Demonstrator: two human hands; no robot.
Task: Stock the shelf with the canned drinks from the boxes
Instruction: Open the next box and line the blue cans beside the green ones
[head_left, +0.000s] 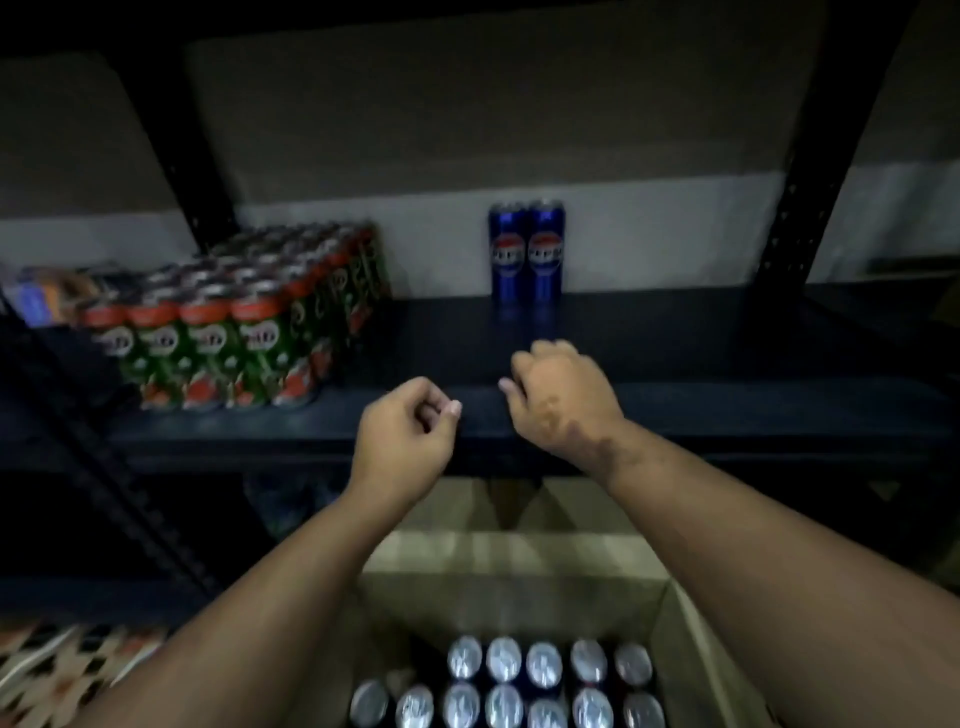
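Two blue cans (526, 254) stand upright and touching at the back of the shelf (675, 364), against the pale wall; take them as your landmark. That shelf is a dark, flat, matte board with a straight front lip, held by black perforated metal uprights (795, 208) well to the right of the blue cans and another to their left. Left of the blue cans, apart from them, you have a tight block of green-and-red cans (234, 332), glossy cylinders packed in rows, its front row near the shelf lip. Between that block and the blue cans, and all the way right of them to the upright, the board lies bare.

Below and in front of the blue cans sits an open cardboard box (691, 623), dull tan walls with flaps folded out, holding rows of cans (504, 675) seen from above as round silver lids.

Your hands hang over the shelf's front lip, in front of the blue cans and short of them. Your left hand (405, 431) is loosely curled with the thumb against the fingers, gripping nothing. Your right hand (561, 395) is also loosely curled, knuckles up, holding nothing.
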